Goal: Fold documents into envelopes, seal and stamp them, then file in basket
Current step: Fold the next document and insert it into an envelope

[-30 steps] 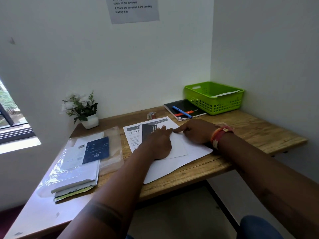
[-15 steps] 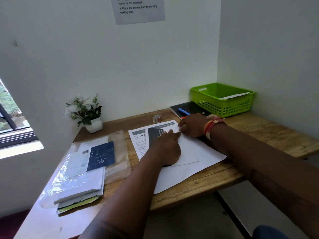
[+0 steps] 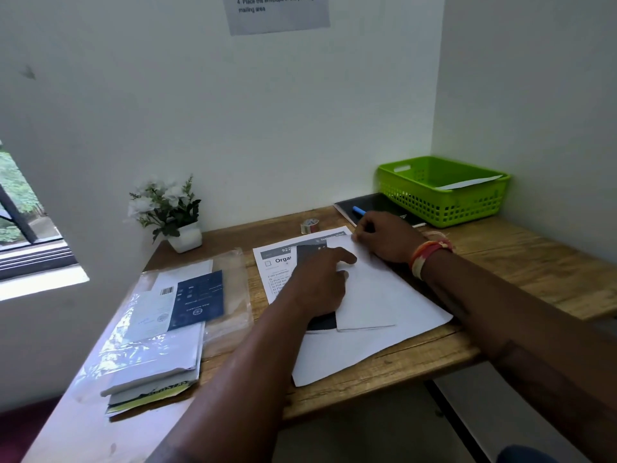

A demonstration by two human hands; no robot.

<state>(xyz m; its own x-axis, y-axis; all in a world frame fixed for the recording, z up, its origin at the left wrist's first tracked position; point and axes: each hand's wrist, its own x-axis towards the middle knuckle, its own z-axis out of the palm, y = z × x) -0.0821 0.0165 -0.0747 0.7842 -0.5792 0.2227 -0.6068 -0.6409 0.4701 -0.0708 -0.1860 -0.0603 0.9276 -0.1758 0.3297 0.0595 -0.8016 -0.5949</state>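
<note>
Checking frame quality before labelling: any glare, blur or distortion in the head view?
Head view: daylight from the window at left blows out the sill and puts bright glare on the plastic sleeve; wide-angle lens bends the desk edges and wall corner; fine print on the printed sheet is soft and unreadable; both hands, left and right, are fairly sharp and cast weak shadows on the paper.

The right hand (image 3: 384, 237) has slid away from the person, along the top edge of the folded white paper (image 3: 367, 292), and now sits up by the blue pen (image 3: 359, 211) and the black notebook (image 3: 384, 203). The left hand (image 3: 320, 282) has stayed pressing on the paper, but its pointing finger now reaches out to the right across the fold.
</note>
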